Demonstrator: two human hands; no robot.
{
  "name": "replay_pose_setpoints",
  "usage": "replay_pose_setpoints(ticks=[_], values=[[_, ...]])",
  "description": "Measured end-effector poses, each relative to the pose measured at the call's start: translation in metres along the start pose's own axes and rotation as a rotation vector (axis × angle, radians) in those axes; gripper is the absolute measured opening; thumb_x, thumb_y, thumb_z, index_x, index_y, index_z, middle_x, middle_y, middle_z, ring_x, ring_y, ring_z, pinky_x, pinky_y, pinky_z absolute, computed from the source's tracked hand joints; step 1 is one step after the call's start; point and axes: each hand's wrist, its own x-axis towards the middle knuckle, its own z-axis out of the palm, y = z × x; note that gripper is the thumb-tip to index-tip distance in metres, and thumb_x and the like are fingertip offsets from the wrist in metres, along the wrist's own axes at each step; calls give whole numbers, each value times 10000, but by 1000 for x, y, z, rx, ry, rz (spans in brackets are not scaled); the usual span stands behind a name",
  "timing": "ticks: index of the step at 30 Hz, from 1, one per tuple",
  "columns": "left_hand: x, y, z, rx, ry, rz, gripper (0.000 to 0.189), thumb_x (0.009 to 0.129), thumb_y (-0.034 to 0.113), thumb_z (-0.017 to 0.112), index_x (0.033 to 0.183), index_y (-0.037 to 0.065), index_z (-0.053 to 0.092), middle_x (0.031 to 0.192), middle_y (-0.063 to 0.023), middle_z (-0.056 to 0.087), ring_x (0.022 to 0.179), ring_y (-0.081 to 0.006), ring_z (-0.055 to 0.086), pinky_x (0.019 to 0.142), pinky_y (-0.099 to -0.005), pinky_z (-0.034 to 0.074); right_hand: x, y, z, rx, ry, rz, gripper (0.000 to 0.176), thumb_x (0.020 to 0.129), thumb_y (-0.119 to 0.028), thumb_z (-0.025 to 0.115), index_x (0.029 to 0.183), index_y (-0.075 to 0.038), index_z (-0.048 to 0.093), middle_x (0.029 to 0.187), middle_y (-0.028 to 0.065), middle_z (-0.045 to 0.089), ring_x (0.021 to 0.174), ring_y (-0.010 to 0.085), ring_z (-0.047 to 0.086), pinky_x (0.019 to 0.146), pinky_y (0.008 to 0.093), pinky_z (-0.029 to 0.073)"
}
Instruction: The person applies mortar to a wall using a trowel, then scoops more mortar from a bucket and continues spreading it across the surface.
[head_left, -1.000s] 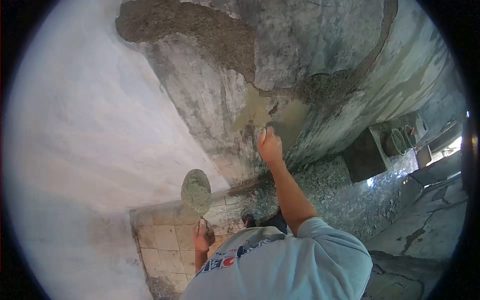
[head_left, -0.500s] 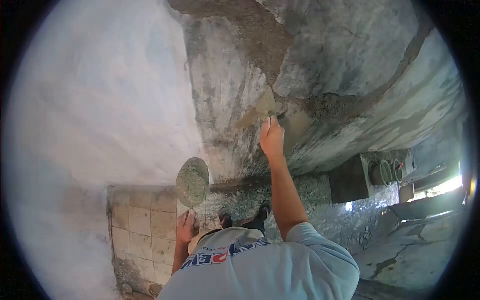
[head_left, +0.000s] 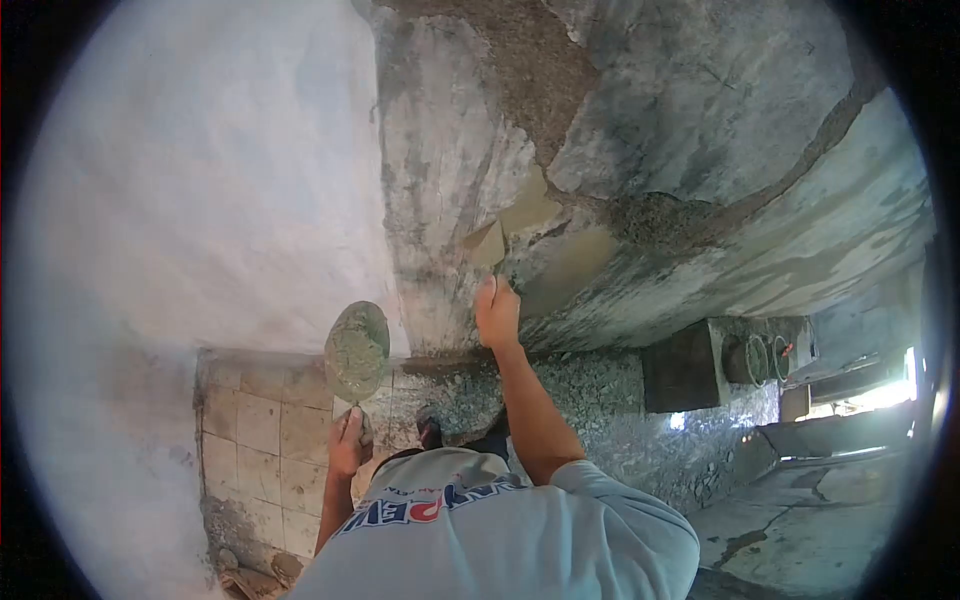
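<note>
Grey plaster wall (head_left: 450, 150), rough and patchy, meets a white wall (head_left: 200, 180) on its left along one straight corner edge. Tiles (head_left: 260, 440) line the white wall's foot. Rubble (head_left: 600, 390) runs along the grey wall's foot. A dark block (head_left: 680, 365) stands to the right of it, with round buckets (head_left: 755, 358) just beyond. Bare cracked floor (head_left: 800, 510) lies open at the near right.

Hidden or unclear: the lens rim cuts off all corners. A pale shirt (head_left: 500, 540) covers the lower body, and only a dark shoe (head_left: 430, 430) shows. Both tool handles are buried in the hands.

Right hand (head_left: 497, 312): arm stretched far forward, fist closed round the handle of a trowel (head_left: 488, 245). The blade lies against the grey wall beside a patch of wet mortar (head_left: 560, 265).

Left hand (head_left: 347, 440): arm bent and low on the left, fingers wrapped round the grip of a round board (head_left: 357, 350). The board is loaded with mortar and held up in front of the corner.
</note>
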Motion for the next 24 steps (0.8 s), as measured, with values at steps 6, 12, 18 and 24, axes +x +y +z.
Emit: replay_pose_setpoints(ticks=[6,12,18,24], values=[[11,-10,7,92,-4,68,352,1069,353,492,808,116,490,581,21,444,408,-78,366,378,-265,272,21,6,-30,161,169,72,360,1048,-243,423,923,59,573,735,264,616,632,447,600,616,522,468],[-3,0,19,21,9,-31,363,1059,333,505,798,80,504,583,18,454,427,-86,377,384,-282,277,37,-17,-7,-95,164,-28,350,1054,-254,437,978,57,579,749,278,621,680,506,599,633,542,488],[7,-21,6,140,80,89,371,1050,302,514,754,81,481,573,24,415,424,-85,368,385,-290,268,-13,28,20,-279,-3,118,369,1063,-254,423,1080,83,573,814,305,663,761,494,652,674,557,514],[22,-25,0,314,-7,198,337,1047,300,523,800,71,517,639,13,457,537,-88,453,478,-278,356,-83,62,-13,-60,-78,340,442,1046,-333,482,1184,73,592,803,221,671,713,399,657,667,513,509]])
